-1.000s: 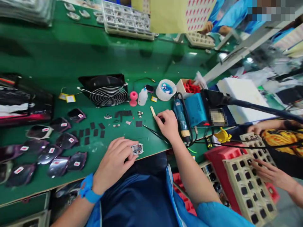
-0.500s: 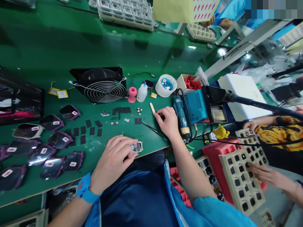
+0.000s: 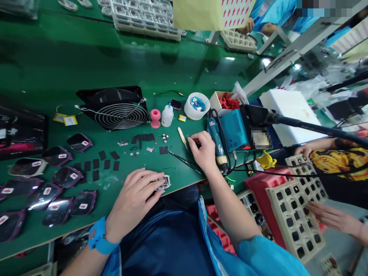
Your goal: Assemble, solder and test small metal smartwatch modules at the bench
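My left hand (image 3: pixel 135 201) holds a small watch case (image 3: pixel 166 183) with its inner electronics exposed, near the table's front edge. Its fingers cover the left part of the case. My right hand (image 3: pixel 203 150) is loosely curled above the bench, thumb and forefinger slightly apart, with nothing visible between them. Just left of it lies a pale-handled tool (image 3: pixel 181 135), apart from the fingers. Black tweezers (image 3: pixel 185 162) rest between the two hands. A black square pad (image 3: pixel 163 150) and several small metal parts (image 3: pixel 165 138) lie beyond the case.
Watch fronts with purple frames (image 3: pixel 83 203) cover the left side. Behind stand a fan (image 3: pixel 120 115), a white bottle (image 3: pixel 167 115) and a white tub (image 3: pixel 197 106). An electric screwdriver (image 3: pixel 217 142) and a blue power unit (image 3: pixel 235 130) are at right. A co-worker's hand (image 3: pixel 336 218) is by a cream tray (image 3: pixel 299 230).
My right hand has let go of the pale-handled tool, which now lies on the bench. My left hand keeps the watch case, now tilted differently. The whole view has shifted slightly.
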The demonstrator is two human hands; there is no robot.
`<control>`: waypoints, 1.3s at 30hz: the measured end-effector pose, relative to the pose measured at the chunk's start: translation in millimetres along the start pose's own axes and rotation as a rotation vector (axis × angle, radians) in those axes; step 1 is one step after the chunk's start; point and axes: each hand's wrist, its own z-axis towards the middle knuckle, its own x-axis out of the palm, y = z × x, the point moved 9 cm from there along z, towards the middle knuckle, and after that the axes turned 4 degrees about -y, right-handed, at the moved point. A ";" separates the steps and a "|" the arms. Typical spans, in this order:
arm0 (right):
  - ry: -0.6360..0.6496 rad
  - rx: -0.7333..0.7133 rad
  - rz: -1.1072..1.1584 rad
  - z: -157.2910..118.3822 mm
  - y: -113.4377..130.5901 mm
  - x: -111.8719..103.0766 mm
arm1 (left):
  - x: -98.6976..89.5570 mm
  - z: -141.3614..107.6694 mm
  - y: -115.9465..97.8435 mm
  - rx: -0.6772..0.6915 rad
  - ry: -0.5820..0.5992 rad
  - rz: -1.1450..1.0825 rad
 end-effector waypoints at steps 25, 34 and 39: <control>0.255 0.329 0.574 -59.7 2.4 -18.9 | 0.3 -4.0 0.5 -0.023 -0.010 -0.019; 0.413 0.109 0.796 -68.0 64.6 5.9 | -0.3 -4.0 0.3 -0.018 -0.020 -0.006; 0.399 0.061 0.751 -66.9 67.1 5.3 | -0.7 -3.8 -0.2 -0.029 -0.009 0.002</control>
